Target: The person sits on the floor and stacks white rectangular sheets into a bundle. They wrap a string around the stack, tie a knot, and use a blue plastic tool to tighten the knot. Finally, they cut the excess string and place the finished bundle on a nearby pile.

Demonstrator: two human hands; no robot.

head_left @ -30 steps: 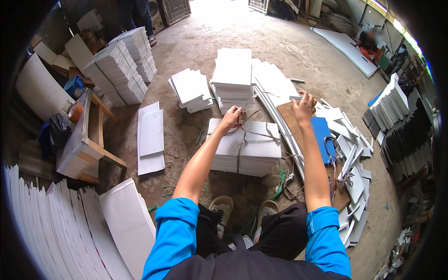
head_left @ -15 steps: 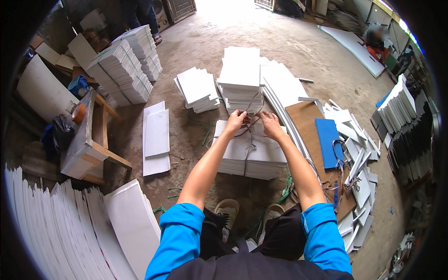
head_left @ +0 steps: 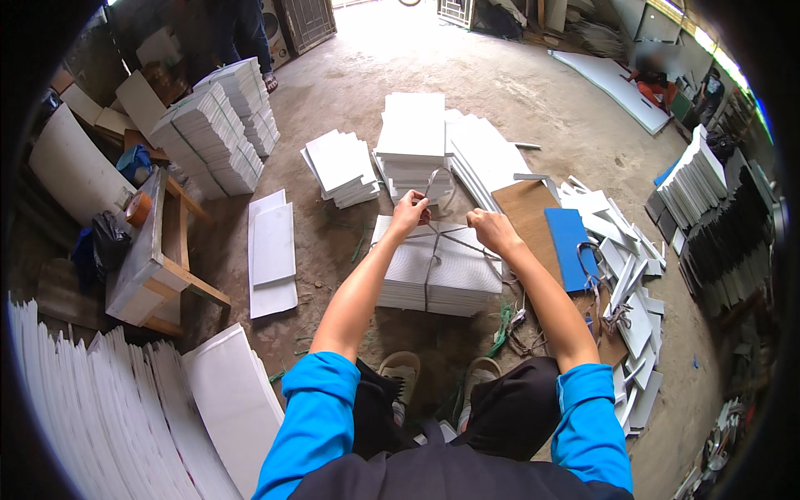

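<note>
A bundle of white ribbed sheets (head_left: 400, 279) lies on the floor before my feet. Grey-brown cord (head_left: 435, 242) crosses its top and runs down the near side. My left hand (head_left: 410, 213) pinches the cord above the bundle's far edge, and a loose loop rises beyond the fingers. To its right, my right hand (head_left: 493, 231) is closed in a fist over the bundle's far right corner. What lies inside that fist is hidden. Behind the bundle stands a taller stack of white sheets (head_left: 414, 125).
A smaller white stack (head_left: 337, 162) and flat white panels (head_left: 275, 258) lie left. On the right are a brown board (head_left: 525, 208), a blue panel (head_left: 569, 250) and scattered white offcuts (head_left: 633, 325). A wooden stool (head_left: 158, 271) stands left. Two other people are farther off.
My hands have moved apart, the right one outward and closing into a fist. The cord crossing on the bundle shows more plainly. The whole view has shifted slightly.
</note>
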